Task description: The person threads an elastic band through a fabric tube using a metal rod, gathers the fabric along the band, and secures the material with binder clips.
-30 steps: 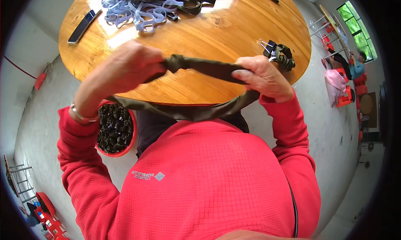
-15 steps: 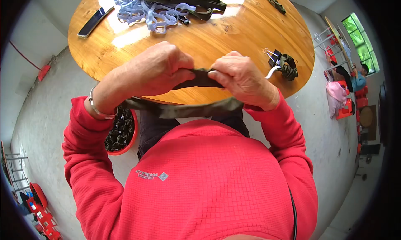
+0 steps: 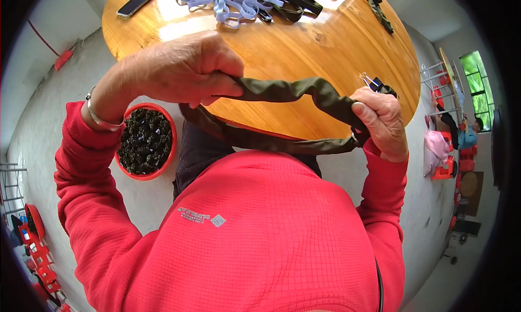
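Above the near edge of the surface [image 3: 347, 46], a green strip [image 3: 293, 91] sags between the left hand [image 3: 182, 68] and right hand [image 3: 384, 122], each gripping it with curled fingers. It looks light, soft and unbreakable, probably best pinched at two spaced points.

A basin [image 3: 144, 176] of fabric pieces [image 3: 145, 141] suggests a workshop.
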{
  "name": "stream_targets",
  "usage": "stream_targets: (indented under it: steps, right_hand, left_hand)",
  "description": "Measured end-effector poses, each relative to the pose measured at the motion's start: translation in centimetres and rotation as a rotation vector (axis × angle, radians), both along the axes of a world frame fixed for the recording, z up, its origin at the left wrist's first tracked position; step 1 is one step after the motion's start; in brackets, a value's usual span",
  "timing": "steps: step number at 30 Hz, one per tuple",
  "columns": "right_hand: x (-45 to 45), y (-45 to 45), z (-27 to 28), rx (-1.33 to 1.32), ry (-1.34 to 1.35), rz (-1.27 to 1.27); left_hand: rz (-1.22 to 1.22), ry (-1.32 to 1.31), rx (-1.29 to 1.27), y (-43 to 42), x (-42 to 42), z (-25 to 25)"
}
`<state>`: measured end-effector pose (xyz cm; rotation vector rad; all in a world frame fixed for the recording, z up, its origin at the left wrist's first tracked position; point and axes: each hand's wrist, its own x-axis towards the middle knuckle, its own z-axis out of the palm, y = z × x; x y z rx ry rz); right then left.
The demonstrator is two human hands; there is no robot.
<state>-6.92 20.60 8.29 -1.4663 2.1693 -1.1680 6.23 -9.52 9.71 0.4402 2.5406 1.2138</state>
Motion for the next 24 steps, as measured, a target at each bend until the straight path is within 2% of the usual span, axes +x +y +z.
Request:
stream_targets:
  steps: [4, 5, 8, 10, 12, 15, 18, 19, 22, 24]
  right_hand:
    - [0.9, -1.4, -0.6, -0.011, 0.119, 0.02]
    - [1.1, -1.3, -0.6, 0.014, -0.001, -0.026]
    - [1.3, -2.6, -1.4, 0.006, 0.091, 0.048]
    - [1.5, -4.1, -2.7, -0.093, 0.21, 0.117]
    - [1.2, -4.9, -3.7, -0.089, 0.158, 0.132]
    - [0.1, -5.6, -5.3, -0.109, 0.291, 0.132]
    - [0.2, -5.0, -4.4, 0.079, -0.087, 0.147]
    - [-0.2, -4.7, -5.1, -0.033, 0.032, 0.193]
    - [-0.4, -3.1, -4.0, 0.088, -0.142, 0.121]
    - [-0.7, -1.6, -3.7, 0.064, -0.217, 0.067]
  left_hand:
    - [-0.1, 0.224, -0.051, 1.8, -1.1, -0.5]
    - [-0.089, 0.211, -0.081, 2.0, -1.2, -0.4]
    - [-0.117, 0.387, -0.086, 3.4, -2.0, -1.5]
    - [-0.12, 0.39, -0.042, 4.9, -2.6, -2.6]
    - [-0.109, 0.421, -0.09, 5.2, -3.0, -3.2]
    - [-0.099, 0.503, -0.146, 5.3, -4.0, -5.2]
    - [-0.084, 0.466, -0.217, 5.1, -4.0, -5.4]
    - [-0.088, 0.432, -0.222, 5.1, -3.7, -5.0]
    - [-0.084, 0.364, -0.201, 3.8, -3.1, -4.1]
    - [-0.044, 0.279, -0.146, 2.5, -2.5, -3.5]
